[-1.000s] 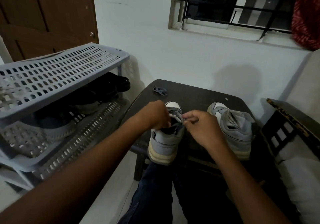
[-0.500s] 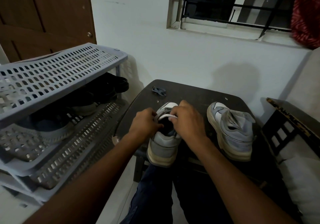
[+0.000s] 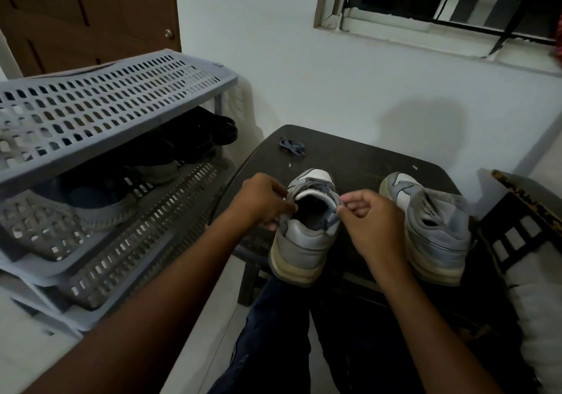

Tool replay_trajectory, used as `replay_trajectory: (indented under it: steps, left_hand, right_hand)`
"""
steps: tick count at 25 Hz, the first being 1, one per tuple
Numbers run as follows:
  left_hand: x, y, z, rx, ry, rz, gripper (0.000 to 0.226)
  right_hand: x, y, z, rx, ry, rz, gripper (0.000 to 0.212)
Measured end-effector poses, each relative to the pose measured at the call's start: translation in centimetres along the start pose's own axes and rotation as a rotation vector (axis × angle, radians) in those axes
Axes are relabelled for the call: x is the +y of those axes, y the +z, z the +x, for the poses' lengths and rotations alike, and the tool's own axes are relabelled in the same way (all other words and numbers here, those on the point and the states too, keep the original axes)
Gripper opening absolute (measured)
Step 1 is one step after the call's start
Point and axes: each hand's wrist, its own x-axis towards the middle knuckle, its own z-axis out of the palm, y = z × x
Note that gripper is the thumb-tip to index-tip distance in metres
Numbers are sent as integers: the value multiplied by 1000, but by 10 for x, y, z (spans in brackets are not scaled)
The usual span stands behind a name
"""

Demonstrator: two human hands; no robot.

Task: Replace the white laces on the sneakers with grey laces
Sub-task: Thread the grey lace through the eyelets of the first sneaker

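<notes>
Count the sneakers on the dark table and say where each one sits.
2. One sneaker sits at the table's near edge, between the left hand and right hand. The other sneaker stands to its right, untouched. None seems hidden.

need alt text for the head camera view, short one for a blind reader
Two hands, left hand and right hand, pinch a grey lace at the collar of a grey sneaker on a dark table. A second sneaker stands to its right.

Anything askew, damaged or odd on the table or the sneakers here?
Little stands out. The near sneaker overhangs the table edge at its heel, steadied by both hands. The other sneaker sits unlaced, tongue loose. A spare dark lace lies bunched at the far side. No damage visible.
</notes>
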Motion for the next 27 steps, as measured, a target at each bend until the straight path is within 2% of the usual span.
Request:
replay_trajectory:
  steps: [2,6,11,14,16,18,21,25,27]
  left_hand:
    - [3,7,3,71,74,154,16]
    - [8,16,9,144,116,358,31]
    - [8,24,10,127,62,335,43]
    - [15,16,4,-1,-13,298,52]
    - [20,4,0,-123,-74,178,41]
    - [20,-1,0,-134,-83,136,26]
    - [16,8,1,-19,-32,171,25]
    - [5,20,5,74,47,261,34]
    - [1,22,5,91,63,241,32]
  right_hand:
    - [-7,3,0,53,-163,-122,14]
    - [-11,1,8,-42,-349,-289,19]
    - [-23,-6,25,-173,-222,-412,11]
    - [-30,-13,27,-301,-295,-486,4]
    - [-31,-22,29,-412,-306,-385,10]
    - [-31,-26,32,-484,-299,-383,18]
    - [-34,-18,32,-464,-377,-544,12]
    - [-36,-19,33,-368,-448,-522,7]
    - [-33,-23,34,-394,-476,-588,5]
